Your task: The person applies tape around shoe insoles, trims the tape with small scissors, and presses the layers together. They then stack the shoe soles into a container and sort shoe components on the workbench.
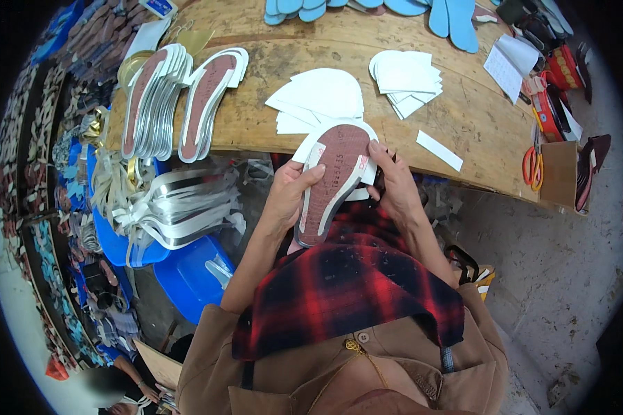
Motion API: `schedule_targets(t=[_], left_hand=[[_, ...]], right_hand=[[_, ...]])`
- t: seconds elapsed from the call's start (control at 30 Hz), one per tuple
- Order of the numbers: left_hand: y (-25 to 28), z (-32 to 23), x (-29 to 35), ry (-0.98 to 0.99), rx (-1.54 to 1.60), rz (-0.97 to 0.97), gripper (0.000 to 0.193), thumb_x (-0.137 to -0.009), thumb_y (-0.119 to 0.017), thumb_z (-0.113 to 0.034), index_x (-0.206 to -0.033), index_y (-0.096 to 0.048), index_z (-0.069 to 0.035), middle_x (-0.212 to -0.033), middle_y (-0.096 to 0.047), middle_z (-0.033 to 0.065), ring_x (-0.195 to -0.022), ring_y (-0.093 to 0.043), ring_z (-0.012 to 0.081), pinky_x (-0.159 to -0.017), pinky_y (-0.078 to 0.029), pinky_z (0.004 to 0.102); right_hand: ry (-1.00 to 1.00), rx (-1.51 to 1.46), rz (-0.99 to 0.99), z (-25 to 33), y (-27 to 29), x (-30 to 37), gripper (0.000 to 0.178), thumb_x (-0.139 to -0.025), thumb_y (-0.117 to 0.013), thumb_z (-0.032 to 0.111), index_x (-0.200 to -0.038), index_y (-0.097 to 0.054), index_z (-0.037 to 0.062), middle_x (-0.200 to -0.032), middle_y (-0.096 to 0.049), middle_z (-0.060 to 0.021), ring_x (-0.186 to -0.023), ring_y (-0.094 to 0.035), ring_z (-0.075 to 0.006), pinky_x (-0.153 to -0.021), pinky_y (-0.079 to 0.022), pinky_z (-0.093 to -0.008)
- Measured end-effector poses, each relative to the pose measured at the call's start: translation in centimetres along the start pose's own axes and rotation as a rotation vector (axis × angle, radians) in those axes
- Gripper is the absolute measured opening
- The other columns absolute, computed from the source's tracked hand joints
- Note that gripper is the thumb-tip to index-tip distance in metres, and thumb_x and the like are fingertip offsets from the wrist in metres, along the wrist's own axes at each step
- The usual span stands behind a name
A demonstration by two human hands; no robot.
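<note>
Both my hands hold a shoe insole (340, 159) over my lap at the table's near edge. Its middle is reddish brown with printed marks, and a white border runs around it. My left hand (292, 190) grips its left side, thumb pressed on the face. The right side is pinched by my right hand (392, 181), thumb on top; its other fingers are partly hidden behind. Just beyond the insole lies a fanned pile of white rounded pieces (325, 93). A smaller white pile (407, 79) lies to its right, and a loose white strip (439, 150) rests nearer me.
Stacked insoles (149, 104) and a smaller stack (211, 97) stand at the table's left. Light-blue sole shapes (453, 28) lie at the far edge. Orange-handled scissors (531, 167) hang near a cardboard box (559, 169) at right. Silvery strips (180, 207) and a blue tub (190, 273) are at left.
</note>
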State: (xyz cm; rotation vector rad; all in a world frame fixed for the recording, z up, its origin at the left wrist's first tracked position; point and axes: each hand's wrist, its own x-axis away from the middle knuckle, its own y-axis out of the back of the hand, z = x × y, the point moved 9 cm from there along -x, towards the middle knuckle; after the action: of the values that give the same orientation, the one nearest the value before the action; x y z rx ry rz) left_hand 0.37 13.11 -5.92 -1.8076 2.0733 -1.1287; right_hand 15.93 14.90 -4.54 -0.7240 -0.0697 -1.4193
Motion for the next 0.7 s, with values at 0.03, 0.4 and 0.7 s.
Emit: schedule_targets(t=[0.03,0.4,0.7], left_hand=[[-0.2,0.0,0.0,0.015,0.035,0.012,0.030,-0.089,-0.061,-0.005,-0.116,-0.056,0.005,-0.106,-0.066,0.0112,-0.092,-0.064,0.0136,-0.085,-0.051,0.0282],[0.4,-1.6,1.1,-0.023,-0.080,-0.026,0.035,-0.086,-0.063,-0.002,-0.119,-0.055,0.006,-0.109,-0.065,0.0118,-0.094,-0.063,0.0137,-0.085,-0.050,0.0281],[-0.9,-4.8,3.7,-0.397,-1.139,-0.302,0.094,-0.058,-0.085,-0.037,-0.130,-0.040,0.000,-0.119,-0.053,0.0220,-0.111,-0.054,0.0361,-0.094,-0.043,0.0412]], right_hand=[[0.012,-0.086,0.029,0.0,-0.4,0.1,0.024,-0.095,-0.054,0.032,-0.094,-0.060,0.0088,-0.072,-0.058,0.0044,-0.050,-0.047,-0.0025,-0.036,-0.031,-0.0183],[0.117,0.057,-0.017,1.6,-1.2,1.8,0.024,-0.095,-0.053,0.031,-0.097,-0.063,0.0092,-0.070,-0.056,0.0059,-0.052,-0.044,-0.0018,-0.040,-0.028,-0.0185],[0.269,0.297,-0.263,5.4,3.3,1.3,0.024,-0.094,-0.056,0.023,-0.103,-0.061,0.0014,-0.090,-0.061,-0.0048,-0.064,-0.057,-0.0126,-0.066,-0.045,-0.0257]])
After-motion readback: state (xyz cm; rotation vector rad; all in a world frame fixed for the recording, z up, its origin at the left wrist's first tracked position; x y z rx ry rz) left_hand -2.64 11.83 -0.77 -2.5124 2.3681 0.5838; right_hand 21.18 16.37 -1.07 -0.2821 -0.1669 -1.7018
